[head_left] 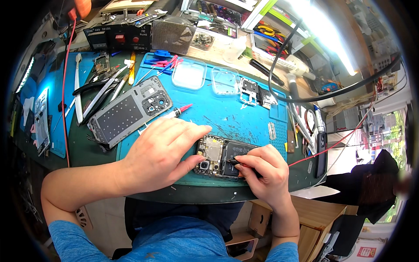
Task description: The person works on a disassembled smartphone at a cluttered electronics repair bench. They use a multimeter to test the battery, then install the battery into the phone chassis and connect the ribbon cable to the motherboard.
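Observation:
An opened smartphone (214,149) lies on the blue work mat, its circuit board, camera module and black battery (239,150) exposed. My right hand (267,169) pinches a slim black probe (232,161) over the phone, its tip by the seam between board and battery. My left hand (163,150) is at the phone's left end, thumb and fingers spread around the corner with nothing held between them. Beyond that hand lies a detached grey phone housing (124,114). A syringe with a pink tip (178,111) sticks out past my left knuckles.
Two clear plastic boxes (189,74) and small metal phone parts (250,91) sit at the mat's back. Pliers and tweezers (97,98) lie at left. A black cable (321,97) arcs over the right side. One red wire (325,150) runs toward my right hand, another (65,87) hangs at left.

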{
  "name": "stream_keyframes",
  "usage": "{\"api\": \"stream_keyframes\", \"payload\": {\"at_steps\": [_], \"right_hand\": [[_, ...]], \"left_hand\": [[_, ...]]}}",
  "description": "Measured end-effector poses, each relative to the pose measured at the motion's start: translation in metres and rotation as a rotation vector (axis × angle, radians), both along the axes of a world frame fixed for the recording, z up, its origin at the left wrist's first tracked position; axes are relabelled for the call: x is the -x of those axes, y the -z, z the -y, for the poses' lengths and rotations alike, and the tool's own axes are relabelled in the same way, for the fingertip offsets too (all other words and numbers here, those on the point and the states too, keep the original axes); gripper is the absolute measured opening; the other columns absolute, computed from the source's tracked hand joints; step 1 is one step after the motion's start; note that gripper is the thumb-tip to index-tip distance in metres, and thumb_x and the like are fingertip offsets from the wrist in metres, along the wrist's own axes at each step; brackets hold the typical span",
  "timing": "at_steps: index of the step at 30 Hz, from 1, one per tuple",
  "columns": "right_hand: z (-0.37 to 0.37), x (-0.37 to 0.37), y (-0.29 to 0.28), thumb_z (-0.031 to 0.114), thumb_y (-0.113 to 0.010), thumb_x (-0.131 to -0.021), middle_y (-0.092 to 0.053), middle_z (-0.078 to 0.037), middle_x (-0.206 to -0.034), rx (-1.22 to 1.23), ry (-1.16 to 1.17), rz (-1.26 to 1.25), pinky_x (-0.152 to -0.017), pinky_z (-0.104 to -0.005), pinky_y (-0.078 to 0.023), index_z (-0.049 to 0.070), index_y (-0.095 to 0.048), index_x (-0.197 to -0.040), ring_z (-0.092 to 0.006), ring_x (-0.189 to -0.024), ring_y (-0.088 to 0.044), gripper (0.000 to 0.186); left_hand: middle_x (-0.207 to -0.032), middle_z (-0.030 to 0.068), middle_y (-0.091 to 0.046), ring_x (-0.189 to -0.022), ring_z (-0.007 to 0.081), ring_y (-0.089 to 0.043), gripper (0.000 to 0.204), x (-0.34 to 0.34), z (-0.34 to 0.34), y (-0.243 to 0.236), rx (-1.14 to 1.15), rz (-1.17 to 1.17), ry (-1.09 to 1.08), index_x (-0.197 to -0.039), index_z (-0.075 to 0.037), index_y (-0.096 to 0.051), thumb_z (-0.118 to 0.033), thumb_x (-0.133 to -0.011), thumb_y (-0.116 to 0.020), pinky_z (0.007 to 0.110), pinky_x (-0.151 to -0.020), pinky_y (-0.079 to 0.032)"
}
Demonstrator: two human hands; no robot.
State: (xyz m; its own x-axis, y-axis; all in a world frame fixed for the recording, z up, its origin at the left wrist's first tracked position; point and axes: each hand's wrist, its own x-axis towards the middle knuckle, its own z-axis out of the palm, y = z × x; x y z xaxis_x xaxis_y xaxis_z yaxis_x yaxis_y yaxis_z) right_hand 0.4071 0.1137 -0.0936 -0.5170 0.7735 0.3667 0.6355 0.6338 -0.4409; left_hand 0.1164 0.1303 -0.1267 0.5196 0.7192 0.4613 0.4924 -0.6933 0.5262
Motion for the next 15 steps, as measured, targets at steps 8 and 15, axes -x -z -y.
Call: {"api": "stream_keyframes", "payload": {"at_steps": [8,15], "right_hand": [[-0.0007,0.002,-0.0027,-0.001,-0.086,-0.081,-0.072,-0.007,-0.091,-0.003,-0.003,0.023,-0.069,-0.0375,-0.053,0.003,-0.079,-0.101,-0.0259,-0.078,-0.065,0.021],[-0.0021,0.0025,-0.0051,0.0,-0.085,-0.083,-0.072,-0.007,-0.091,0.01,-0.019,0.041,-0.069,-0.0374,-0.053,0.003,-0.079,-0.103,-0.0256,-0.079,-0.065,0.021]], "left_hand": [[-0.122,0.0138,-0.072,-0.112,0.0364,-0.068,0.062,0.0001,0.0005,0.0012,0.0,-0.003,0.005,-0.143,-0.002,-0.063,-0.014,-0.087,-0.087,0.047,-0.102,-0.052],[-0.124,0.0141,-0.072,-0.115,0.0364,-0.068,0.062,0.0004,0.0006,0.0015,-0.001,-0.01,0.005,-0.144,-0.003,-0.063,-0.015,-0.088,-0.086,0.047,-0.102,-0.052]]}}
